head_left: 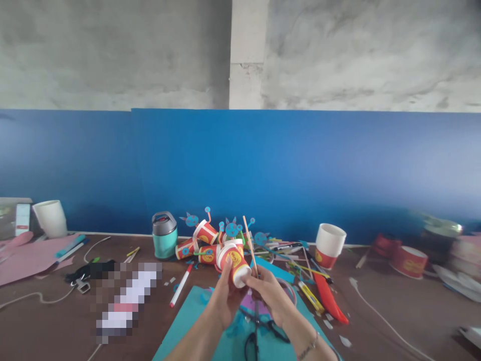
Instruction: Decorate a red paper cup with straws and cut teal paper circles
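A red-and-white paper cup (233, 259) is gripped by the left hand (221, 301), its printed side pressed by the thumb, its white end tilted toward the right hand (268, 291). A thin stick (249, 240), leaning slightly, is pinched by the right fingers just beside that end, which appears touched by the right thumb. Below, 1 pair of scissors (257, 321) is laid on a teal sheet (178, 333); decorated cups (208, 254) are heaped behind

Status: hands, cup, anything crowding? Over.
Left hand gripping red-and-white cup, tilted. Right hand holding thin stick, thumb at cup's white end. Scissors below hands; more cups close behind.
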The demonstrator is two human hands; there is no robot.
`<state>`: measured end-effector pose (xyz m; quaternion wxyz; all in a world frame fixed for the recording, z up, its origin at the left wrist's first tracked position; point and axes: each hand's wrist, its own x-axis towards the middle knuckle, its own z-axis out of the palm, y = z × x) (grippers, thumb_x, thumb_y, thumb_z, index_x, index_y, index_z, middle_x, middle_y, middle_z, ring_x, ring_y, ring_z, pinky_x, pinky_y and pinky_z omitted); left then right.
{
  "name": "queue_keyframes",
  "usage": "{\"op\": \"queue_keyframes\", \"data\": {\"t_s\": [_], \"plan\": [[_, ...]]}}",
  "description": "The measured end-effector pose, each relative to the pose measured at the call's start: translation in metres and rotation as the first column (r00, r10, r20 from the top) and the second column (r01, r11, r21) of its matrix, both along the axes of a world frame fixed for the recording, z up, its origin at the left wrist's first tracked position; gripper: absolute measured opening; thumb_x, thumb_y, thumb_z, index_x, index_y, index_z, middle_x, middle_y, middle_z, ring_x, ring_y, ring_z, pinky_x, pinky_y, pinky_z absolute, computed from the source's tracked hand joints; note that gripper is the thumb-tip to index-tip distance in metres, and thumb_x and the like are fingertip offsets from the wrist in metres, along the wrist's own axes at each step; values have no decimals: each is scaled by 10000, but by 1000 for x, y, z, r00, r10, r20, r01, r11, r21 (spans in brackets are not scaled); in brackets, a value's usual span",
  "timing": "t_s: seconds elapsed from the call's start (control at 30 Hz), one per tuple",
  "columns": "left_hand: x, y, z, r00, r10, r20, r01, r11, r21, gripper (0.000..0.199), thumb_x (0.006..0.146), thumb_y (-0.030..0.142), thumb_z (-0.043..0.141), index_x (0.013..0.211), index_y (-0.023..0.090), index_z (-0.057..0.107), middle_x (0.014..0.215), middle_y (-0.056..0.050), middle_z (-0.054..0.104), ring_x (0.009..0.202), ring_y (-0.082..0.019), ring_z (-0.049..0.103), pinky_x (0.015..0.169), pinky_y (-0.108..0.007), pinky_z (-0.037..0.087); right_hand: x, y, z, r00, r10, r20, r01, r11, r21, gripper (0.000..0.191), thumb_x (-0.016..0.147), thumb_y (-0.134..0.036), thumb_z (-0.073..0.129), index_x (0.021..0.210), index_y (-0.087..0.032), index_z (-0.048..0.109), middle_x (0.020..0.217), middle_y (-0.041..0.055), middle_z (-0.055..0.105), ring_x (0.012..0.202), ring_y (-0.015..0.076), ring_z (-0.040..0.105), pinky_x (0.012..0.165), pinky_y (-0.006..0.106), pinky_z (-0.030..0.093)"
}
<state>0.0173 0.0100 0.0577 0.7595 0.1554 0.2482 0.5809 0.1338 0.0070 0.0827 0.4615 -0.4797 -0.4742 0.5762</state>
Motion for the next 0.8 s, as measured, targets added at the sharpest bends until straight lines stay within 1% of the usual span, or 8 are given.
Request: {"op": "queue_keyframes", "data": {"t_s": [0.1,0.23,0.33,0.4,0.5,0.63,0.73,0.8], "plan": [[2,-1,0,999,34,-2,-34,999,10,337,924,411,583,963,93,689,850,-104,738,769,-185,679,766,-284,529,0,0,0,1000,3,9,-3,1000,1,344,605,-367,746,643,-220,438,523,-93,420,465,75,369,469,223,290],[0,0,2,1000,-3,6,3,1000,14,370,927,427,570,974,78,686,872,-120,738,782,-202,683,768,-298,528,0,-1,1,1000,-5,15,4,1000,26,378,590,-350,748,609,-227,391,502,-103,373,463,73,346,470,224,282],[-2,0,3,1000,-29,9,28,999,16,409,894,459,610,974,65,686,878,-131,732,806,-219,686,806,-313,521,1,0,0,1000,14,11,-14,998,57,340,616,-336,732,633,-221,413,531,-94,402,487,78,365,481,223,301],[-2,1,2,999,-41,16,40,999,34,414,861,474,652,987,81,680,873,-117,729,828,-222,687,828,-311,515,2,1,-1,1000,24,7,-25,997,66,324,636,-335,728,652,-218,426,543,-89,422,495,80,374,486,223,312],[-2,2,-1,999,-40,14,39,998,52,403,841,481,678,1010,115,670,882,-95,729,867,-220,689,854,-306,512,2,1,-1,1000,8,20,-9,998,57,346,633,-353,745,656,-215,429,539,-90,428,493,81,380,483,223,320],[-2,2,-2,1000,-29,-11,30,997,64,420,842,501,667,1006,114,677,881,-98,733,846,-221,693,832,-310,527,3,1,0,1000,22,14,-22,999,42,339,618,-341,751,655,-215,439,546,-89,431,490,80,383,484,222,317],[-3,1,1,999,-42,-10,43,997,59,423,843,505,665,991,109,685,868,-98,737,833,-221,691,812,-308,531,4,1,-1,999,52,-11,-52,997,61,309,619,-310,741,665,-215,450,558,-86,455,490,78,391,489,220,313],[-2,0,3,999,-39,-17,39,998,48,395,863,483,648,976,107,690,858,-97,739,807,-212,688,796,-303,532,4,2,-2,999,44,-6,-44,997,71,307,621,-306,746,663,-213,456,551,-87,458,483,74,387,486,218,310]]}}
